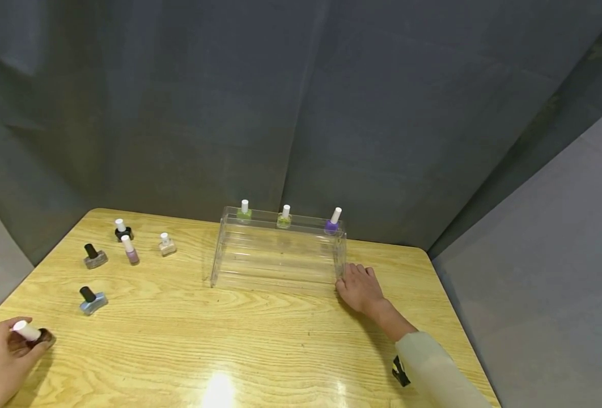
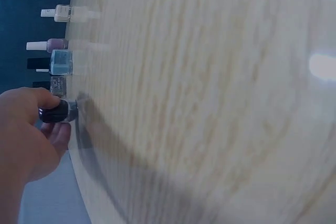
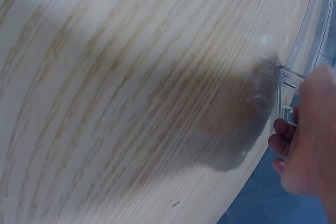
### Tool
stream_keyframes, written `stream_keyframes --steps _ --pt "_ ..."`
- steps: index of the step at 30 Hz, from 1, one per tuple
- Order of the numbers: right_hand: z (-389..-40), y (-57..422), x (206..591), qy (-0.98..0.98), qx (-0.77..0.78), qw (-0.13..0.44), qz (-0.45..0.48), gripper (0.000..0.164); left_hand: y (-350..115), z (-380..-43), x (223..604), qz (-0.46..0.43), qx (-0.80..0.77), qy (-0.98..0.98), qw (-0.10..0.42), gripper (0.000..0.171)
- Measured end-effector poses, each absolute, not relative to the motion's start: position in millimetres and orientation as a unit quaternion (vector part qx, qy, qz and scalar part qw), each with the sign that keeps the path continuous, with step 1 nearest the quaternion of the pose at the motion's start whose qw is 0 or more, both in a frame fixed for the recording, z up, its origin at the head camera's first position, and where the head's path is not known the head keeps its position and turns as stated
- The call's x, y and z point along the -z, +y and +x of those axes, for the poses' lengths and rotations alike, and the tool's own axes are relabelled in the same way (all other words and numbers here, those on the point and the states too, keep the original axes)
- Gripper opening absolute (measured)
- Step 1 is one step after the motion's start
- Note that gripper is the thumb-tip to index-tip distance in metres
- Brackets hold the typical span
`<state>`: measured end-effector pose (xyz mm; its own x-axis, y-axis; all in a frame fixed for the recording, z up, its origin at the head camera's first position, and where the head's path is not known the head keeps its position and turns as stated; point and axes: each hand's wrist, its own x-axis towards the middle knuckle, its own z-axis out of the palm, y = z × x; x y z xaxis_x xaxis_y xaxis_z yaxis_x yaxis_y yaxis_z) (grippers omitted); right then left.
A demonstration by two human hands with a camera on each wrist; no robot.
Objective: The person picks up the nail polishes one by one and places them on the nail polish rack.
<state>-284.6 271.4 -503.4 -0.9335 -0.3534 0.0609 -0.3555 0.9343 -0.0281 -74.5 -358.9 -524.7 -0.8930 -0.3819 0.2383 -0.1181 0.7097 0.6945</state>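
Note:
At the table's near left, my left hand (image 1: pixel 5 357) pinches a dark nail polish bottle (image 1: pixel 46 338) with a white cap. The left wrist view shows this bottle (image 2: pixel 62 111) between thumb and fingers, tilted close to the tabletop. My right hand (image 1: pixel 360 289) grips the right end of a clear tiered display rack (image 1: pixel 275 279); some of its fingers (image 3: pixel 283 135) show curled beside the rack's edge. On the rack's top tier stand a green polish (image 1: pixel 244 215), a yellow-green polish (image 1: pixel 283 221) and a purple polish (image 1: pixel 331 227).
Left on the wooden table (image 1: pixel 260 345) stand a black polish (image 1: pixel 123 233), a grey polish (image 1: pixel 96 260), a lilac polish (image 1: pixel 132 256), a beige polish (image 1: pixel 168 248) and a light blue polish (image 1: pixel 94 304). Dark curtain (image 1: pixel 178 113) hangs behind the table.

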Motion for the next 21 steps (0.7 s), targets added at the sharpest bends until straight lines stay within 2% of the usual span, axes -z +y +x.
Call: stream_keyframes --steps 4,8,15,21 --pt "-285.0 272.3 504.6 -0.982 -0.026 0.033 0.183 0.024 -363.8 -79.9 530.5 0.178 0.374 -0.896 0.159 0.065" --pt "-288.1 274.4 509.6 -0.980 -0.030 0.042 0.190 0.024 -355.8 -83.6 522.2 0.173 0.365 -0.902 0.154 0.057" --pt "-292.8 278.0 515.9 -0.979 -0.030 0.051 0.193 0.024 -321.6 -93.6 483.0 0.114 0.376 -0.910 0.131 0.054" --pt "-286.5 274.2 508.4 -0.980 -0.038 0.046 0.192 0.024 -297.1 -119.0 465.1 0.030 0.415 -0.894 0.168 0.042"
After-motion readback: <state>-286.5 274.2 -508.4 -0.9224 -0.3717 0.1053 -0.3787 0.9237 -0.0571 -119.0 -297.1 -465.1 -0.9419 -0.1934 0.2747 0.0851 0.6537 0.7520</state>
